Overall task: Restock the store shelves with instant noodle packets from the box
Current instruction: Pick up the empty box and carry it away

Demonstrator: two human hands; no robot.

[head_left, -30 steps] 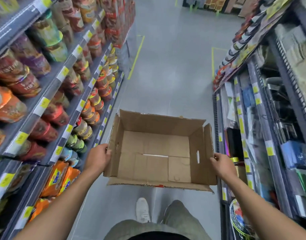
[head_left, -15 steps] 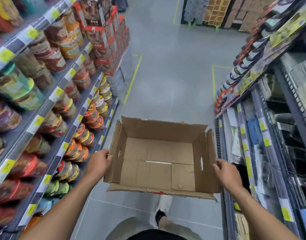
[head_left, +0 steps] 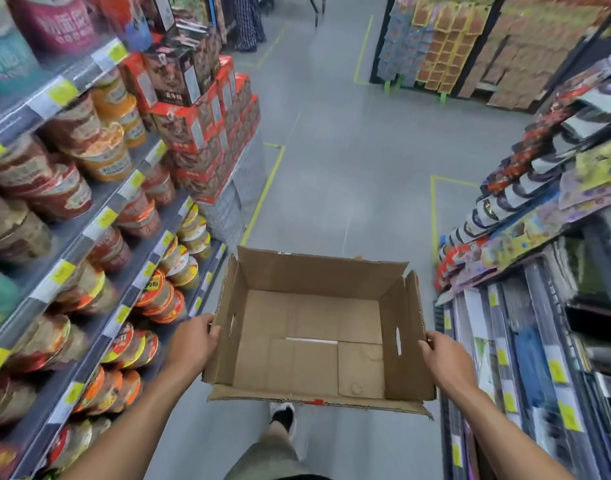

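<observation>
"The box (head_left: pixel 311 344) sits where?"
"Held above the aisle floor (head_left: pixel 349 168), both forearms stretched forward: left hand (head_left: pixel 193 344) fingers curled over its left wall, right hand (head_left: pixel 446 362) gripping its right wall; noodle shelves (head_left: pixel 101 218) stand left."

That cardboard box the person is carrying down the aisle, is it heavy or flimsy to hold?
Probably light: the cardboard box shows only its bare floor inside. Likely a bit floppy, since its near flap sticks out loose and ragged. The left hand and right hand each grip a side wall, which probably holds it square.
</observation>
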